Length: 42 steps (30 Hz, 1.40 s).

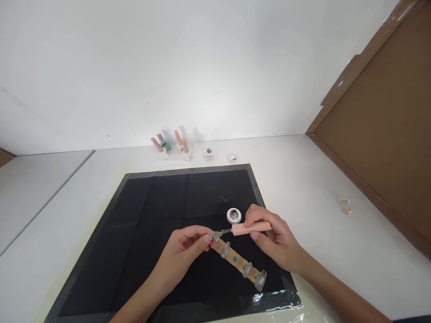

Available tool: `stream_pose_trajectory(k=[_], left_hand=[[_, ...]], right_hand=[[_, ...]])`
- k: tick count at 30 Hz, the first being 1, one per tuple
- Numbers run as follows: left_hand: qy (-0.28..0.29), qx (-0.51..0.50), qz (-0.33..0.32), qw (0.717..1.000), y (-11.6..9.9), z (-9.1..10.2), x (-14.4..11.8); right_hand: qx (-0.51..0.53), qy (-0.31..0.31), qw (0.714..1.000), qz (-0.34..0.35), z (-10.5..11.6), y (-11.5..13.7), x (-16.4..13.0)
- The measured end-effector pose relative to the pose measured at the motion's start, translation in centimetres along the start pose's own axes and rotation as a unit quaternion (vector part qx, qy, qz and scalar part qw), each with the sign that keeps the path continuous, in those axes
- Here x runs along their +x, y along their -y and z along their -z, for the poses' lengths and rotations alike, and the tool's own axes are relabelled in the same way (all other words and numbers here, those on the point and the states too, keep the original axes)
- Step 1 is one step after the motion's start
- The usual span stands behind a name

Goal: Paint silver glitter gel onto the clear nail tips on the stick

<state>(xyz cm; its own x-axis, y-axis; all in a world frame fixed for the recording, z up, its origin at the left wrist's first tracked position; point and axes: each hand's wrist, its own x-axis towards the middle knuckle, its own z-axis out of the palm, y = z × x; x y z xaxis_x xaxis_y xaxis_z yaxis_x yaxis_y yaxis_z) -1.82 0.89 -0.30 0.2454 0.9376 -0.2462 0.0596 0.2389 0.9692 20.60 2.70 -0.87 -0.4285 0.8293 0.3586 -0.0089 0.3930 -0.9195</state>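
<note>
My left hand point(183, 249) pinches a clear false nail tip point(214, 234) between thumb and fingers. My right hand point(278, 240) is closed around the pink cap handle of a nail polish brush point(251, 228). The brush end meets the nail tip, or lies very close to it. From beneath my left fingertips a wooden stick point(239, 264) slants to the lower right, with several clear nail tips point(260, 280) along it. Whether the held tip is fixed to this stick, I cannot tell. Just beyond the brush stands a small round pot point(234, 216) of silvery pieces.
A black mat point(161, 211) with taped edges covers the middle of the white table point(323, 233). Along the wall stand several polish bottles point(164, 154), an uncapped bottle point(208, 154) and a small round dish point(232, 158). Two pale discs point(346, 211) lie right, near a cardboard panel point(380, 112).
</note>
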Motion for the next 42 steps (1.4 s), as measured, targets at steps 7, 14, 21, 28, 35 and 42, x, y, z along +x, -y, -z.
stream_pose_trajectory(k=[7,14,21,28,35,42], left_hand=[[-0.003,-0.003,0.011,1.000,-0.1,0.0,0.2],[-0.002,0.006,0.013,1.000,0.0,0.1,0.2],[0.001,0.002,0.007,1.000,0.1,0.2,0.2],[-0.001,0.003,0.005,1.000,0.1,0.0,0.2],[-0.012,-0.001,-0.001,1.000,0.1,0.0,0.3],[-0.010,-0.004,-0.002,1.000,0.3,0.0,0.3]], right_hand=[[-0.045,0.049,0.997,0.030,-0.5,0.6,0.3],[-0.095,0.016,0.994,0.053,0.0,0.3,0.2],[-0.086,0.040,0.992,0.087,-0.3,0.9,0.5],[-0.178,0.007,0.977,0.115,0.2,1.1,0.7],[-0.139,0.046,0.978,0.150,-0.4,1.6,0.9],[-0.208,0.002,0.967,0.148,0.4,1.1,0.7]])
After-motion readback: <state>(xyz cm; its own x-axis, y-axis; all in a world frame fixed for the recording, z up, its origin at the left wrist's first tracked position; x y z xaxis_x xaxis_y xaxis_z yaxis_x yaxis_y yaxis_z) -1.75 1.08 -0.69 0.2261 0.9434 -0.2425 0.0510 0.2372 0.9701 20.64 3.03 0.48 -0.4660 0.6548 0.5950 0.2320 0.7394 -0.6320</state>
